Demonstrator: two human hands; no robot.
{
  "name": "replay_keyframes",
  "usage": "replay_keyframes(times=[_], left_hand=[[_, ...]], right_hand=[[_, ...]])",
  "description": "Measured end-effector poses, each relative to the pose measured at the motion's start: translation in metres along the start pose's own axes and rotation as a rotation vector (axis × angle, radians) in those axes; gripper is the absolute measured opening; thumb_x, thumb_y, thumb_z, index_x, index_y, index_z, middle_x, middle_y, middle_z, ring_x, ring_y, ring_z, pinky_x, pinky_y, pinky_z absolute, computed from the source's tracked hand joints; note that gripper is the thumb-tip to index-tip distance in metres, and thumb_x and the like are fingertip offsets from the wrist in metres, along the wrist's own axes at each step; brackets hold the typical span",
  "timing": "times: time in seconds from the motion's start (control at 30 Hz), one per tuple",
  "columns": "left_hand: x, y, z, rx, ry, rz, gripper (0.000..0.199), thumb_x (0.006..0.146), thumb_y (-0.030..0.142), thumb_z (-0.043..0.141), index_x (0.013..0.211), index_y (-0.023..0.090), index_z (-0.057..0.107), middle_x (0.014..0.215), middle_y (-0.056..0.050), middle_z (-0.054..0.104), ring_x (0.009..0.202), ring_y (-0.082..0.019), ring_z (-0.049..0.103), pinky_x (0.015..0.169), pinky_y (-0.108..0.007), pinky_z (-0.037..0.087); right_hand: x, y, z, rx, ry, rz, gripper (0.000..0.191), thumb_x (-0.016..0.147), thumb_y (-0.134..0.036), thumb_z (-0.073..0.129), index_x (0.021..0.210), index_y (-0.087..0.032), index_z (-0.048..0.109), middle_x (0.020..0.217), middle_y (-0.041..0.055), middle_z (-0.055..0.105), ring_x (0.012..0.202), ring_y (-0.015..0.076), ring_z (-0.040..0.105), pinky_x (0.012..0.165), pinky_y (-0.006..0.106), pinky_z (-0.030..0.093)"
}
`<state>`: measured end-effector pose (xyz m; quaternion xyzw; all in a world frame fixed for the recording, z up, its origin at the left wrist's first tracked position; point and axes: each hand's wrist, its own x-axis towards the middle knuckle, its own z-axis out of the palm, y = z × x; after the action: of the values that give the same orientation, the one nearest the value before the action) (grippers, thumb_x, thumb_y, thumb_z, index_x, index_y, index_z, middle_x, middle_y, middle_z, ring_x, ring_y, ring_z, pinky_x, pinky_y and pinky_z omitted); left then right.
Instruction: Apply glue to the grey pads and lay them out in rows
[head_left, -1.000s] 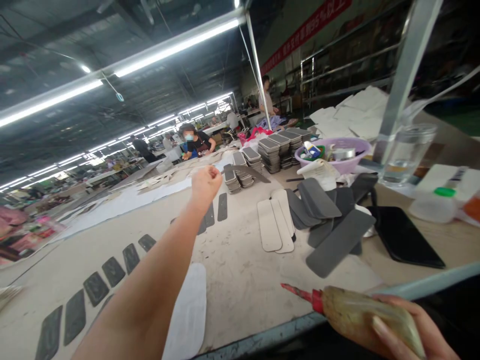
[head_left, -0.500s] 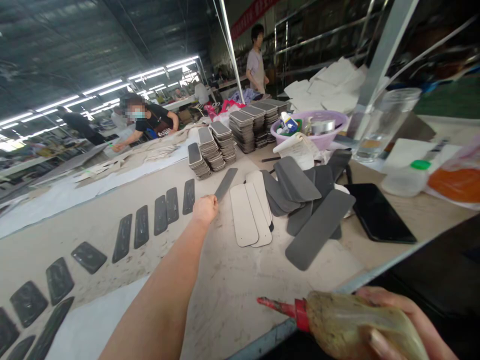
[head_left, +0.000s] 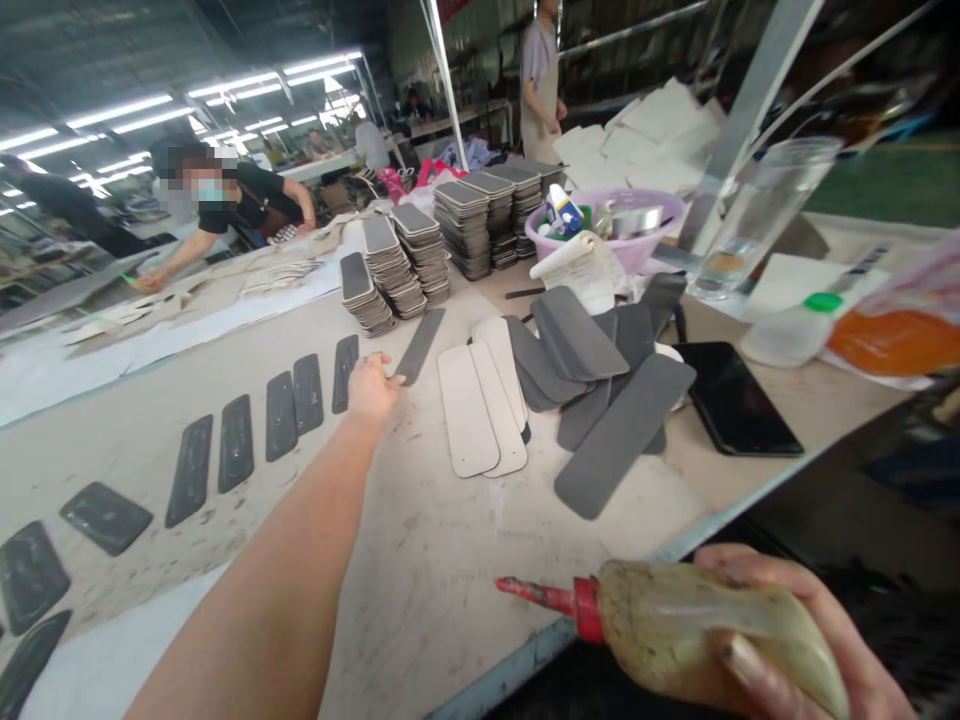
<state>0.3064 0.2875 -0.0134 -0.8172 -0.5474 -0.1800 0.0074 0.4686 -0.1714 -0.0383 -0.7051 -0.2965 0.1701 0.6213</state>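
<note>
My left hand (head_left: 373,388) is stretched over the table, its fingers loosened and partly apart. Its fingertips are right at the near end of a narrow dark grey strip (head_left: 421,343) that lies on the table; whether they still touch it is hard to make out. In my right hand (head_left: 817,625), at the lower right, is a yellowish squeeze bottle (head_left: 675,625), tipped on its side with its red nozzle pointing left. To the left of my left hand runs a row of glossy, wet-looking dark pieces (head_left: 281,415). Cream-backed pieces (head_left: 469,410) and loose grey pieces (head_left: 626,435) overlap to its right.
Stacks of grey pieces (head_left: 461,225) stand farther back. Beside them sits a purple basin (head_left: 649,240) of small items. A black phone (head_left: 739,400), a clear jar (head_left: 750,240) and a green-capped bottle (head_left: 795,325) are at the right. A co-worker (head_left: 240,205) leans over a table beyond.
My left hand has loosened from a closed grip at the grey strip, which stays lying in place. The view has shifted a little; my right hand still holds the squeeze bottle.
</note>
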Motion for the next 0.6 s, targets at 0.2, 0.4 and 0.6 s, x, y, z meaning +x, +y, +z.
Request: replay_keyframes(times=[0.2, 0.4, 0.6], left_hand=[[-0.061, 0.052, -0.022, -0.424, 0.114, 0.076, 0.02, 0.081, 0.028, 0.06, 0.095, 0.015, 0.066, 0.092, -0.005, 0.062, 0.077, -0.014, 0.06, 0.08, -0.029, 0.049], [-0.183, 0.146, -0.02, -0.615, -0.17, 0.723, 0.022, 0.082, 0.035, 0.064, 0.093, 0.016, 0.069, 0.091, -0.007, 0.065, 0.085, -0.019, 0.06, 0.078, -0.033, 0.052], [-0.218, 0.181, -0.009, -0.385, -0.285, 0.651, 0.013, 0.081, 0.023, 0.064, 0.072, 0.016, 0.07, 0.086, -0.008, 0.064, 0.084, -0.024, 0.058, 0.076, -0.04, 0.052]], right_hand=[[0.003, -0.021, 0.006, 0.381, 0.109, 0.131, 0.034, 0.071, -0.038, 0.071, 0.099, -0.027, 0.058, 0.102, 0.0077, 0.059, 0.086, 0.0254, 0.064, 0.063, 0.034, 0.058], [0.003, -0.027, 0.008, 0.644, 0.161, 0.254, 0.041, 0.069, -0.035, 0.073, 0.105, -0.028, 0.056, 0.103, 0.0051, 0.058, 0.083, 0.0203, 0.061, 0.064, 0.03, 0.055], [0.004, -0.03, 0.009, 0.695, 0.134, 0.244, 0.039, 0.068, -0.032, 0.075, 0.102, -0.026, 0.057, 0.09, 0.0014, 0.058, 0.077, 0.0158, 0.058, 0.065, 0.025, 0.052]])
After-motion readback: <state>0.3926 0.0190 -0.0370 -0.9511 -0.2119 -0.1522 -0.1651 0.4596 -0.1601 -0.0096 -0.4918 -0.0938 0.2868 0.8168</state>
